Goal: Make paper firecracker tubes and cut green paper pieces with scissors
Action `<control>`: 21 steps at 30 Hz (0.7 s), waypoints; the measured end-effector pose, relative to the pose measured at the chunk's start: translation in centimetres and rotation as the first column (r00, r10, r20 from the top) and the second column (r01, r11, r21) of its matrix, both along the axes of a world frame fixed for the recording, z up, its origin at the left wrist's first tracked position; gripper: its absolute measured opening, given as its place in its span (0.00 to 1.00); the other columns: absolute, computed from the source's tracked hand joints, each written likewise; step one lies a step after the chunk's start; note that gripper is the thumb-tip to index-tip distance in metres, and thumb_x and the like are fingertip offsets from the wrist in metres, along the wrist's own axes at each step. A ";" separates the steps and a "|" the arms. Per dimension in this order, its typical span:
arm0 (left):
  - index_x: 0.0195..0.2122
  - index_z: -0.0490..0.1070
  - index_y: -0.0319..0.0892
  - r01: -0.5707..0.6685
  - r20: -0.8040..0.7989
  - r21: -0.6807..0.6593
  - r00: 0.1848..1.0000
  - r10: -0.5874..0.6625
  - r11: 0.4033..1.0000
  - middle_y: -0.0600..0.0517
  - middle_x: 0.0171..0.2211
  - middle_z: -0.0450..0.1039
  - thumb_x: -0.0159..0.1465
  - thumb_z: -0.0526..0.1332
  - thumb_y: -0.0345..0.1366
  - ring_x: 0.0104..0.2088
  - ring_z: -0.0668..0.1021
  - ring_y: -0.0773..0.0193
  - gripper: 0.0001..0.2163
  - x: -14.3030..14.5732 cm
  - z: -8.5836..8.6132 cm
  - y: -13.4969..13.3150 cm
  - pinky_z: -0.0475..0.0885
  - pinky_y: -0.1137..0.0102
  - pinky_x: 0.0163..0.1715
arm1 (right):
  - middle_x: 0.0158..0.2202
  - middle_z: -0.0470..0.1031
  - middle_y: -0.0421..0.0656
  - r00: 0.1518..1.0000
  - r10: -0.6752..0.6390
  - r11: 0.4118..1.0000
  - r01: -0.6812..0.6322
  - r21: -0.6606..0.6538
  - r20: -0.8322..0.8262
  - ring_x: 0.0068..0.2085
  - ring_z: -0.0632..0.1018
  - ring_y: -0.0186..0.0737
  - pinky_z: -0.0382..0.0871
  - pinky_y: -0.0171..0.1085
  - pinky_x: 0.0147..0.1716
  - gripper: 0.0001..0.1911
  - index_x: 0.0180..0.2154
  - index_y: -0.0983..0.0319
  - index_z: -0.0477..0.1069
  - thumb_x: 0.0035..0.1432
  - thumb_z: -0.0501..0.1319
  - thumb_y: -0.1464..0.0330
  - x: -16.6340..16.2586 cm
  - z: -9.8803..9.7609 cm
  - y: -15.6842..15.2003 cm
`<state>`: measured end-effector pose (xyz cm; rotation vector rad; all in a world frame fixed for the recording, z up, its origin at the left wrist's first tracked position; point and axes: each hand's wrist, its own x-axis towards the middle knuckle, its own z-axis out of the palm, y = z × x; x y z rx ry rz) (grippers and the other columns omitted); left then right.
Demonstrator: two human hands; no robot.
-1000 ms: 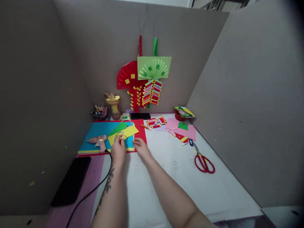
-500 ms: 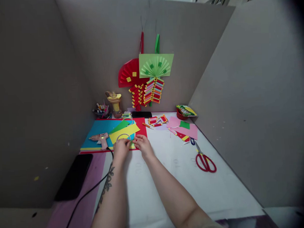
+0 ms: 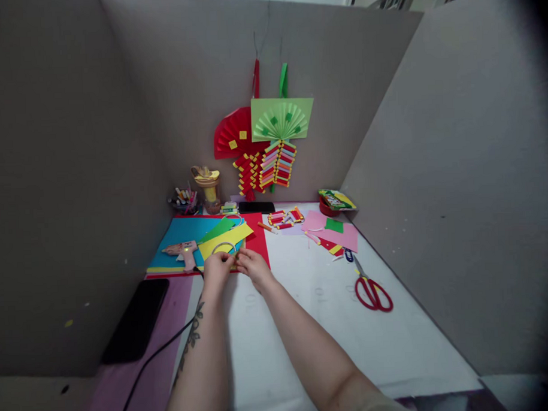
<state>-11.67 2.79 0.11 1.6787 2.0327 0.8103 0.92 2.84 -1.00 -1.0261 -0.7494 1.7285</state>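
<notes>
Fingertips of the right hand have closed in on those of the left hand over the past half second, narrowing the gap until the two appear to meet above the stacked craft paper. Nearest the viewer, bare forearms reach across a white-covered table, with a black cord looping by the left one and a black slab-like device farther to the left. Red-handled scissors lie well to the right of both hands.

At the center, the left hand is pinched nearly closed and appears to grip the near end of a thin white loop. The right hand is half curled; whether it has hold of anything cannot be told. The loop stands just beyond the left fingertips, its arc widest from side to side and bowing away over yellow paper. Its right side comes down toward the right fingertips, but the left hand is the nearer of the two.

Just left of the hands, a pink glue gun rests on blue paper. Beyond, a red pleated fan and a green pleated fan hang against the gray panel.
</notes>
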 end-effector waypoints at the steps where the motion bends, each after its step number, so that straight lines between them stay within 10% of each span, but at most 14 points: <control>1: 0.28 0.76 0.40 -0.007 0.007 -0.002 1.000 0.007 1.000 0.49 0.27 0.78 0.55 0.60 0.40 0.30 0.76 0.61 0.10 0.0 0.1 0.0 0.63 0.72 0.28 | 0.44 0.75 0.45 1.000 0.006 1.000 -0.006 0.001 0.002 0.40 0.78 0.39 0.71 0.40 0.43 0.19 0.45 0.60 0.70 0.48 0.65 0.70 0.0 -0.1 0.0; 21: 0.22 0.75 0.38 0.006 0.051 -0.023 0.999 -0.005 1.000 0.48 0.21 0.74 0.56 0.54 0.41 0.27 0.75 0.61 0.15 0.0 0.3 0.1 0.61 0.72 0.24 | 0.45 0.73 0.45 1.000 0.009 0.997 -0.009 0.075 0.001 0.36 0.78 0.36 0.73 0.36 0.36 0.21 0.44 0.59 0.68 0.44 0.65 0.72 0.0 -0.7 0.1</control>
